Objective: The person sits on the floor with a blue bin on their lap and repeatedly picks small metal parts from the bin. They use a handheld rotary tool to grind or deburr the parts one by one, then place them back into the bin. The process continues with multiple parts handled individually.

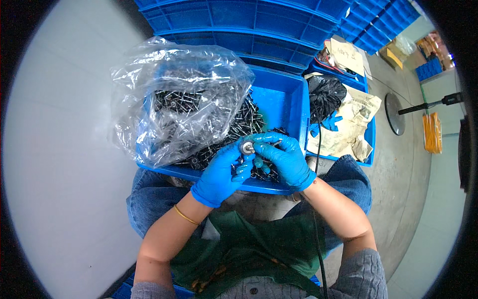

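Both my hands wear blue gloves and meet over the near side of a blue bin (286,92). Between them is a small round metal part with a short stub (247,147), its face turned up. My left hand (221,174) is closed around this part from the left. My right hand (288,162) pinches at the stub with thumb and forefinger, the glove looking wet. Below and beyond my hands lies a heap of dark metal parts with thin shiny shafts (244,119). A clear plastic bag (194,119) covers much of the heap at the left.
Stacked blue crates (229,17) rise behind the bin. To the right, another blue bin (369,137) carries brown paper (358,112), a black plastic bag (326,94) and a blue glove (331,122). A black cable (318,219) runs down beside my right arm. A white wall (59,149) stands at left.
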Tool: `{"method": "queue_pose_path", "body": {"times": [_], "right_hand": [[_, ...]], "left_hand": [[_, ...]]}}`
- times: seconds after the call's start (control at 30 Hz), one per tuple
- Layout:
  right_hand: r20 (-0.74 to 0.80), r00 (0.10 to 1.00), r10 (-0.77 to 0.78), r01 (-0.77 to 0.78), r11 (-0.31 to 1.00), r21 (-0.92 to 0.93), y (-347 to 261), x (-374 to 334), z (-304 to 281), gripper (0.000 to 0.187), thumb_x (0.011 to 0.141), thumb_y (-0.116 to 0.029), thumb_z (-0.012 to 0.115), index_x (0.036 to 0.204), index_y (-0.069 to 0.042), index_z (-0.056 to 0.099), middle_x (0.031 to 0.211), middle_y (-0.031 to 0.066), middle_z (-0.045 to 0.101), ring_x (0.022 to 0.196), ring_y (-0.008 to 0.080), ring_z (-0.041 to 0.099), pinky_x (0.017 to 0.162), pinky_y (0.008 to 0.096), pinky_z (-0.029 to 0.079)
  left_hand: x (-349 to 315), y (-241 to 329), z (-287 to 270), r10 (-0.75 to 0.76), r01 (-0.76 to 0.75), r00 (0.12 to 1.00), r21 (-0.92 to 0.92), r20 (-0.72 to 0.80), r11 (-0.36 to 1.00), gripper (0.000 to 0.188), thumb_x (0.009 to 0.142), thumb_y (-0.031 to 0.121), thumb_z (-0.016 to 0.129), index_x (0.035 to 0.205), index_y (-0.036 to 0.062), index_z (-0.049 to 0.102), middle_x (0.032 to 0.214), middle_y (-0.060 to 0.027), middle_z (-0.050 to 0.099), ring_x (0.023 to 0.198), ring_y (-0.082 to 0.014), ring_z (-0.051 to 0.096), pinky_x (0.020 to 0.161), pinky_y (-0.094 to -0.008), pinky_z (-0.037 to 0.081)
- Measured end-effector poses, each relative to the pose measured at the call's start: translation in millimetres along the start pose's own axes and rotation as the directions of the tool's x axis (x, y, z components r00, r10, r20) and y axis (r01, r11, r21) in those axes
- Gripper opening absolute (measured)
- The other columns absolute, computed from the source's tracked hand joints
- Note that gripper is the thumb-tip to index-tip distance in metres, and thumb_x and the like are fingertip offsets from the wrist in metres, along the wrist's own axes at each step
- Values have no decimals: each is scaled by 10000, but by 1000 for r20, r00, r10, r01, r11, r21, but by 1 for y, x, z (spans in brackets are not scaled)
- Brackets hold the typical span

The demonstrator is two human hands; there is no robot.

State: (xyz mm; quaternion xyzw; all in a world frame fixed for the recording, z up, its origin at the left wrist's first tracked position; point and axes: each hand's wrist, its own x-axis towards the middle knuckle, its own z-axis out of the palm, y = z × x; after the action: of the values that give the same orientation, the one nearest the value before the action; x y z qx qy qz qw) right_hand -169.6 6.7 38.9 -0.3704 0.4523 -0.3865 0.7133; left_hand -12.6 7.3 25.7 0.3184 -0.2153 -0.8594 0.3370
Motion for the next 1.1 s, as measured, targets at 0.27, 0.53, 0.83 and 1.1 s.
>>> {"method": "queue_pose_path", "body": {"times": [0.27, 0.53, 0.83, 1.1], "right_hand": [[129, 989, 66, -110, 923, 368, 2, 9, -6, 295, 798, -99, 487, 1087, -41, 498, 717, 29, 555, 586, 65, 502, 472, 163, 391], [138, 990, -6, 15, 998, -62, -4, 1, 4, 351, 816, -168, 508, 1140, -45, 451, 717, 18, 547, 572, 54, 491, 474, 165, 387], [-232, 852, -469, 520, 809, 275, -99, -97, -125, 354, 807, -279, 447, 1085, -62, 467, 690, 49, 522, 493, 96, 425, 345, 207, 330], [-665, 599, 446, 126, 768, 628, 182, -202, -304, 188, 783, -259, 510, 815, -84, 568, 739, 57, 589, 623, 129, 545, 488, 222, 439]], "left_hand": [[4, -4, -14, -62, 83, 994, -244, 95, 966, 195, 874, 209, 380, 941, 52, 475, 653, 23, 390, 498, -21, 310, 425, -144, 270], [1, -1, -2, 199, -122, 975, 516, -97, 848, 164, 827, 126, 406, 935, 29, 482, 692, 4, 428, 572, -49, 386, 497, -185, 328], [0, 9, -3, 117, -40, 911, 198, -396, 979, 203, 876, 224, 386, 939, 65, 496, 621, 53, 367, 488, -28, 308, 405, -157, 260], [15, -2, -23, 124, -25, 886, 222, -447, 975, 211, 831, 201, 473, 993, 75, 525, 617, 58, 435, 453, -7, 326, 361, -150, 230]]}}
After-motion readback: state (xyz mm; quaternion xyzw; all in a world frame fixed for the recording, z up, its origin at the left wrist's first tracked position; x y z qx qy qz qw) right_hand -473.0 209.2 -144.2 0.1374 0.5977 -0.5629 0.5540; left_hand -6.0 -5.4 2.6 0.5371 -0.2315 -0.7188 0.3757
